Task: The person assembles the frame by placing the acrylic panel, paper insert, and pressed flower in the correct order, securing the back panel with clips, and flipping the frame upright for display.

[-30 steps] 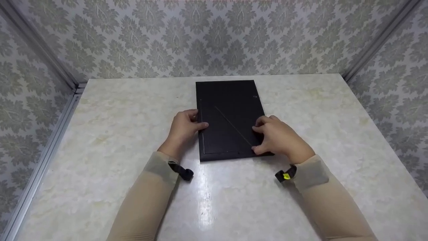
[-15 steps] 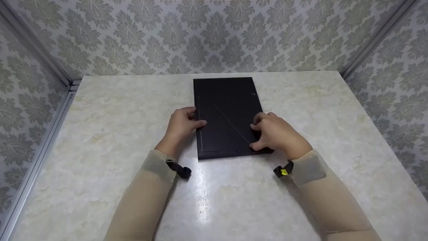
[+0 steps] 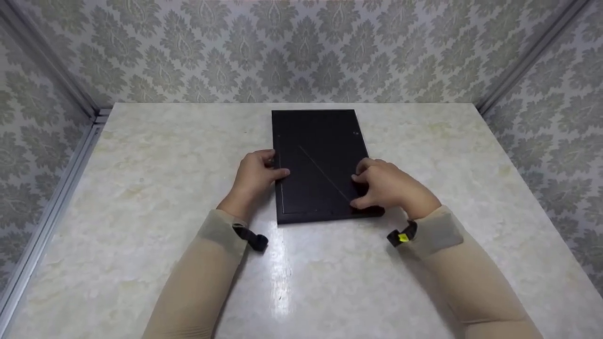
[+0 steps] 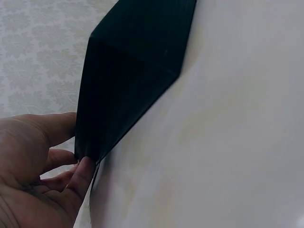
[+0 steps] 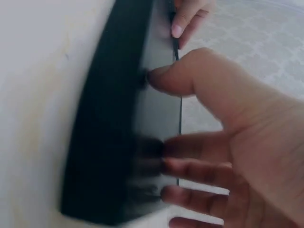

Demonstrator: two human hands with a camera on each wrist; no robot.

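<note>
A flat black box (image 3: pixel 320 136) is seen lying on the pale marbled table (image 3: pixel 188 141), directly between the fingers of both hands. Its left long side is gripped by the left hand (image 3: pixel 256 174): the thumb is laid over the top face, and the side is met by the other fingers, so the edge is pinched narrowly between them. By the right hand (image 3: pixel 388 183) the near right part of the top face is touched with thumb and fingertips, which are set well apart and only slightly bent (nothing is seen clasped between them). A thin, pale diagonal line (image 3: pixel 325 175) is drawn across the top face, ended just beside the right thumb. Most of the box is stretched beyond both sets of fingers, and its near edge is left on the wrist side of them. Behind the fingers, the forearms are covered by beige sleeves (image 3: pixel 188 278), and a small black device (image 3: pixel 252 238) is worn at each wrist. Well beyond the fingertips, a patterned wall (image 3: pixel 304 52) is met by the table.
</note>
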